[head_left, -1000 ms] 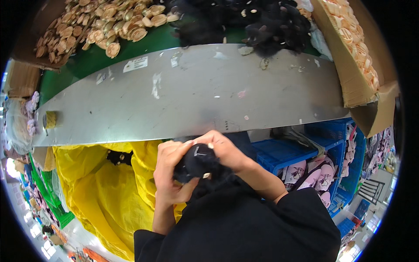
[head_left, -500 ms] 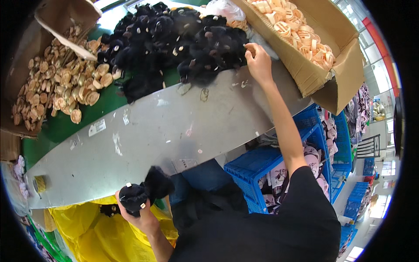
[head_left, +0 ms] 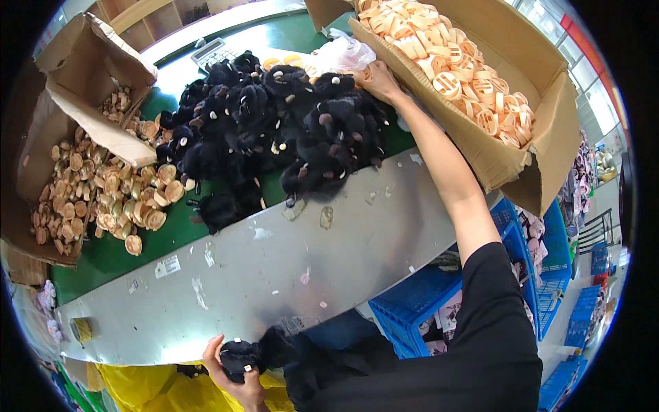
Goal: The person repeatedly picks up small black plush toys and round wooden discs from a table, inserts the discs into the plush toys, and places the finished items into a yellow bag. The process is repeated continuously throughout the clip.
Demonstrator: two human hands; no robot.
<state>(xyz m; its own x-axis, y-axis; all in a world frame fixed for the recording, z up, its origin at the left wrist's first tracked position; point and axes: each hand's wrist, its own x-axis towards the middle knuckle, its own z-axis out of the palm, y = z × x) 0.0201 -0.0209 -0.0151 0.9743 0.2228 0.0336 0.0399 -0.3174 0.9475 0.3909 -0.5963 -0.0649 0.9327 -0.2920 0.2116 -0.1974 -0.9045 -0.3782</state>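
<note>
Low in the view, my left hand (head_left: 240,384) is wrapped round a black furry plush piece (head_left: 241,356) with small pale tabs on it; a black tuft sticks out to its right. My right arm stretches far across the table. At the pile's far right edge my right hand (head_left: 379,82) is beside a clear plastic bag (head_left: 345,52), by the carton wall; its fingertips are hard to make out. A heap of similar black plush pieces (head_left: 247,113), with small white and brown bits, spreads to the left of that hand.
A carton of peach-coloured plastic loops (head_left: 473,75) stands at right. Gold cup-like parts (head_left: 130,199) spill from a tipped carton (head_left: 103,89) at left. The metal table edge (head_left: 274,261) runs across. Blue crates (head_left: 412,309) stand right, yellow sheeting (head_left: 144,384) hangs below.
My right hand has moved from the right side of the black heap farther back to the plastic bag. The view has tilted, so everything sits lower. My left hand keeps its plush piece.
</note>
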